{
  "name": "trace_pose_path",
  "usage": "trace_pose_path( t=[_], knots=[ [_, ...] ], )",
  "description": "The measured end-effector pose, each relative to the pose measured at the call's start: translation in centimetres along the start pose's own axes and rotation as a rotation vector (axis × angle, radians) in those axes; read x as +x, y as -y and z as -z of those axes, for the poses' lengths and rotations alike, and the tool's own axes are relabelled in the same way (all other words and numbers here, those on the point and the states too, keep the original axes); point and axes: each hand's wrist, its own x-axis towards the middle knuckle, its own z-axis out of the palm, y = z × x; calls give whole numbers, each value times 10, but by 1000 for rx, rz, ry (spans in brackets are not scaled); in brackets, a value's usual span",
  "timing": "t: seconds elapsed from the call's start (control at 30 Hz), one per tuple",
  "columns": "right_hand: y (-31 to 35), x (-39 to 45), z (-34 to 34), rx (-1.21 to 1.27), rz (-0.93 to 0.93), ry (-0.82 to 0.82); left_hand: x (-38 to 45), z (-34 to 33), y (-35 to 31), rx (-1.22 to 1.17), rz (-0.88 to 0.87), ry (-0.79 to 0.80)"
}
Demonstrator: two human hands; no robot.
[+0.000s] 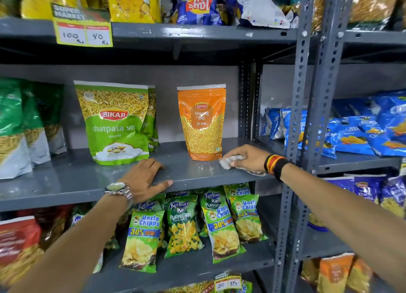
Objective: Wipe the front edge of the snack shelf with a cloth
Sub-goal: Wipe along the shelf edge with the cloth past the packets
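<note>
The grey metal snack shelf [72,183] runs across the middle of the view, its front edge sloping up to the right. My right hand [246,157] presses a crumpled pale grey cloth [228,162] onto the shelf top near its right end, just right of an orange Moong Dal pouch [202,122]. My left hand [144,178] lies flat on the shelf with fingers spread; its thumb hooks over the front edge. A silver watch sits on that wrist.
A green Chatpata Sev pouch [115,123] stands behind my left hand. A perforated grey upright [294,139] rises right of the cloth. Green chip bags [142,242] fill the shelf below, blue bags [356,132] the neighbouring rack. A yellow price tag [84,34] hangs above.
</note>
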Motion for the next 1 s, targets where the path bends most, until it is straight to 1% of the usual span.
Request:
trace_pose_path(
  t=[0.03, 0.07, 0.1, 0.2, 0.27, 0.4, 0.53, 0.57, 0.67, 0.8, 1.0],
  knots=[
    [6, -4, 1, 51, 37, 78, -5, -1, 10, 12, 9, -9],
    [11, -6, 2, 88, 63, 113, -8, -2, 16, 17, 12, -22],
    [16, -7, 4, 117, 73, 95, -9, -2, 18, 21, 11, -30],
    [27, -1, 3, 171, 109, -101, -9, -5, 16, 59, 7, -44],
    [36, 6, -5, 162, 120, -134, -10, -4, 17, 61, 13, -50],
    [37, 13, -32, 15, 66, -78, -13, -3, 15, 73, 12, -38],
    [43, 15, -30, 59, 111, 71, -13, -3, 13, 37, 20, -48],
    [45, 17, -28, 61, 109, 51, -13, -3, 13, 36, 18, -47],
    [43, 27, -29, 42, 86, -103, -12, -2, 13, 48, 16, -44],
    [27, 31, -38, -45, 20, -134, -11, -5, 16, 60, 19, -41],
    [22, 29, -31, -56, -5, -151, -11, -4, 15, 55, 25, -35]
  ],
)
